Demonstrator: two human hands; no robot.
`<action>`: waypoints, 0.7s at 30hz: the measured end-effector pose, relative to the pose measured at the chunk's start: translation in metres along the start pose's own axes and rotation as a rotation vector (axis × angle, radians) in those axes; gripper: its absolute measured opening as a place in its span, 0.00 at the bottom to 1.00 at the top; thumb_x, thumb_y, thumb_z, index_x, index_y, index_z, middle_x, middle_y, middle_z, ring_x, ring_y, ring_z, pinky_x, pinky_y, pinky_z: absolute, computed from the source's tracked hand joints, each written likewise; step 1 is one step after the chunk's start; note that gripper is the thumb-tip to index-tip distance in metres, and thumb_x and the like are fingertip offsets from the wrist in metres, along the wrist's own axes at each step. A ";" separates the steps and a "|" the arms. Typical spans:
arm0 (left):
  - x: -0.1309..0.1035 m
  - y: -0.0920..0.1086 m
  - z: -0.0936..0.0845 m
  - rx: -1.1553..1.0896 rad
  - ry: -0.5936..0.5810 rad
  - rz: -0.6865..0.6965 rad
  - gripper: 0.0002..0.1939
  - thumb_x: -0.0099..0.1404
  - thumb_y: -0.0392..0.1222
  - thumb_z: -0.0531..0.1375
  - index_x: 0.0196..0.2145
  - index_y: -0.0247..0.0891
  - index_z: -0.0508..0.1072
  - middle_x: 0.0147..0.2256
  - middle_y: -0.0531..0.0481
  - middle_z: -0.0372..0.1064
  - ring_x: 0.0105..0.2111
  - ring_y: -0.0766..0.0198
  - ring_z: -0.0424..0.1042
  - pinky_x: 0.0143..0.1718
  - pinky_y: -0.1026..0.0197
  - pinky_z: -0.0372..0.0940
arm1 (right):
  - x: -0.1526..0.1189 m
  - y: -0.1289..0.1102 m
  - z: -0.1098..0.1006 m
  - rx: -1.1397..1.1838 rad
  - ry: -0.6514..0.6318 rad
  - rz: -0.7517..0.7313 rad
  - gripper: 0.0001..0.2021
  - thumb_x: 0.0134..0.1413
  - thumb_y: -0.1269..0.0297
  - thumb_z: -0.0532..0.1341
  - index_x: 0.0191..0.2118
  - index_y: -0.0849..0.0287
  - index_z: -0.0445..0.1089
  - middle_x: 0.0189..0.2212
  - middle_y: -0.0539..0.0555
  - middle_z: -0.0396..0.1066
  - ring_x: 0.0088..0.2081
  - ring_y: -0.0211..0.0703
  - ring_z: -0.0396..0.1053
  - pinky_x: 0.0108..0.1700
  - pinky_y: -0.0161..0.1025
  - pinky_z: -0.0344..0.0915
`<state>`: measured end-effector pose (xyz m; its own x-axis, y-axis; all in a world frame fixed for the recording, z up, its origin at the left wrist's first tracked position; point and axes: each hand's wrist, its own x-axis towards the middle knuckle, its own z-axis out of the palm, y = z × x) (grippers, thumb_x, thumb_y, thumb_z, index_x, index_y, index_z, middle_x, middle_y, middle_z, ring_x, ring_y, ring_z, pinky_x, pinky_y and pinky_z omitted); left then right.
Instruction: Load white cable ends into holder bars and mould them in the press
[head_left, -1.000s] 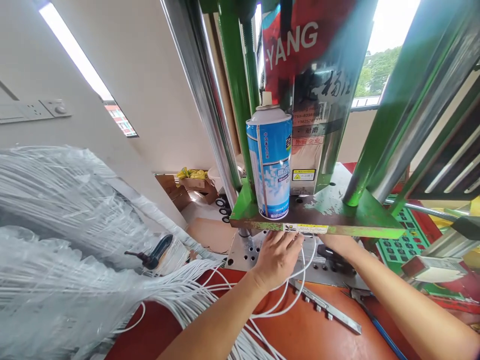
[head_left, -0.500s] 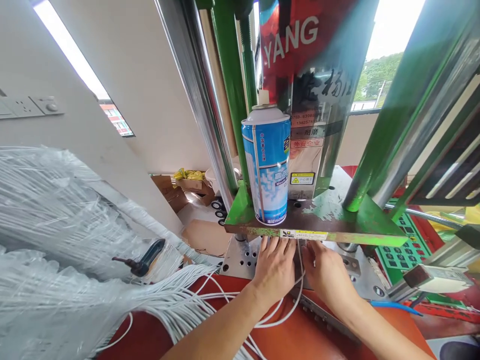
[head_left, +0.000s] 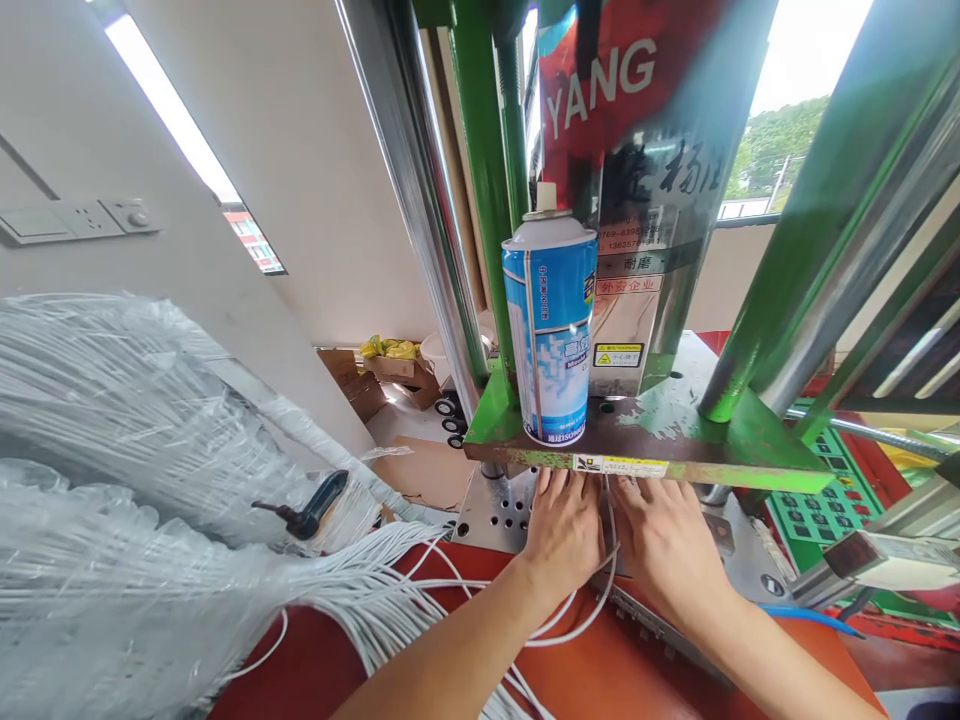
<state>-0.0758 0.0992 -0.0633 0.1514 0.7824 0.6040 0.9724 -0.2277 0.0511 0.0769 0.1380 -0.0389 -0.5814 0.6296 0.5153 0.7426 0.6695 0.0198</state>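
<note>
Looks like you're placing white cable [head_left: 613,560] at the lower metal plate [head_left: 501,516], under the green press plate [head_left: 712,442]; next prob. needs it seated, hands clear. Cable runs btwn your L hand [head_left: 566,530] & R hand [head_left: 667,540]; fingertips hidden, can't tell if pinching. Vs 1s ago, R hand's in beside L.

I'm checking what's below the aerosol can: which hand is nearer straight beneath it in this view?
The left hand, directly below the aerosol can in the picture; the right hand is farther right, past the white cable.
</note>
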 end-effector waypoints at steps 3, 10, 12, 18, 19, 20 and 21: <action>0.001 -0.001 0.009 0.032 0.032 0.005 0.24 0.68 0.41 0.56 0.60 0.32 0.70 0.55 0.38 0.72 0.57 0.45 0.68 0.65 0.41 0.59 | -0.005 -0.007 0.006 -0.014 0.005 -0.073 0.21 0.66 0.72 0.53 0.61 0.62 0.68 0.55 0.63 0.72 0.55 0.58 0.65 0.60 0.55 0.57; 0.002 -0.007 0.030 0.110 0.087 0.012 0.19 0.71 0.38 0.54 0.56 0.34 0.74 0.51 0.39 0.75 0.53 0.47 0.71 0.63 0.42 0.61 | 0.002 -0.011 0.022 -0.025 -0.012 -0.027 0.19 0.64 0.69 0.55 0.58 0.63 0.70 0.51 0.65 0.74 0.52 0.59 0.67 0.59 0.54 0.57; 0.002 -0.008 0.031 0.122 0.083 0.017 0.19 0.71 0.37 0.54 0.56 0.33 0.73 0.51 0.39 0.75 0.53 0.47 0.71 0.62 0.42 0.62 | 0.003 -0.011 0.022 -0.011 0.002 -0.029 0.18 0.64 0.68 0.55 0.56 0.63 0.71 0.51 0.65 0.74 0.52 0.59 0.67 0.60 0.55 0.57; 0.009 -0.006 0.016 -0.029 0.042 -0.023 0.20 0.70 0.35 0.55 0.58 0.36 0.72 0.55 0.41 0.74 0.57 0.52 0.70 0.65 0.44 0.61 | 0.012 -0.005 0.019 0.050 0.052 -0.058 0.18 0.66 0.70 0.53 0.57 0.64 0.69 0.52 0.65 0.74 0.54 0.57 0.68 0.62 0.56 0.57; 0.011 -0.008 0.010 -0.045 0.036 -0.023 0.20 0.70 0.33 0.55 0.58 0.37 0.72 0.54 0.43 0.74 0.56 0.54 0.71 0.64 0.45 0.62 | 0.014 -0.001 0.018 0.066 0.059 -0.065 0.17 0.67 0.70 0.52 0.57 0.65 0.69 0.52 0.65 0.74 0.54 0.56 0.68 0.61 0.55 0.58; 0.013 -0.009 0.003 -0.052 0.031 -0.022 0.21 0.69 0.32 0.55 0.58 0.38 0.72 0.54 0.44 0.75 0.56 0.56 0.72 0.64 0.47 0.63 | 0.014 0.003 0.017 0.084 0.066 -0.071 0.17 0.70 0.69 0.51 0.58 0.65 0.68 0.51 0.65 0.75 0.54 0.54 0.69 0.61 0.54 0.59; 0.013 -0.011 -0.007 -0.052 0.030 -0.024 0.21 0.69 0.31 0.54 0.58 0.37 0.72 0.54 0.44 0.75 0.56 0.57 0.72 0.63 0.48 0.64 | 0.011 0.008 0.014 0.102 0.075 -0.077 0.17 0.72 0.67 0.49 0.58 0.66 0.68 0.51 0.64 0.75 0.54 0.53 0.70 0.61 0.54 0.60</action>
<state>-0.0858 0.1079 -0.0510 0.1221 0.7703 0.6258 0.9650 -0.2397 0.1068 0.0717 0.1559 -0.0453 -0.6062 0.5462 0.5780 0.6566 0.7539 -0.0238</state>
